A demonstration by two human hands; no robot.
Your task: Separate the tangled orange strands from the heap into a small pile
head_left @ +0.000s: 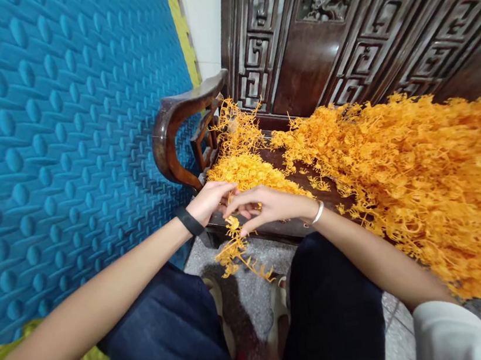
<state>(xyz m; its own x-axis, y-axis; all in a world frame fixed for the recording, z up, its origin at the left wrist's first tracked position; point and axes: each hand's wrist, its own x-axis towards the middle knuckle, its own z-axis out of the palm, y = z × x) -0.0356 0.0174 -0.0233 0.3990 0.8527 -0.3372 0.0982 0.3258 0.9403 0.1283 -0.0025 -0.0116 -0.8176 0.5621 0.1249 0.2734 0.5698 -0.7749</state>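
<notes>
The left hand (215,200), wearing a black wristband (190,221), meets the right hand (270,204) just off the front edge of the carved wooden bench (297,72). The right thumb and forefinger stand apart around the top of an orange sprig (235,249); the left fingertips are partly hidden behind them, so I cannot tell which hand bears it or how firmly. The sprig hangs in front of the bench, over the speckled floor (284,252), its lower end free. A slack pinch could let it drop there, beside the sandals (278,302). Its thin, branching stem could also kink or shed a head if tugged against a snag. The bracelet (318,212) on the right wrist could hook a strand as that arm passes the bench's front edge. On the seat, near the bench's armrest (163,140), lies a small pile (252,172), close enough to the knuckles to be swept off. Further along the bench, the large heap (424,161) reaches the front edge; a brushing right forearm could start it sliding, and its interlaced strands would probably pull out in clumps.
</notes>
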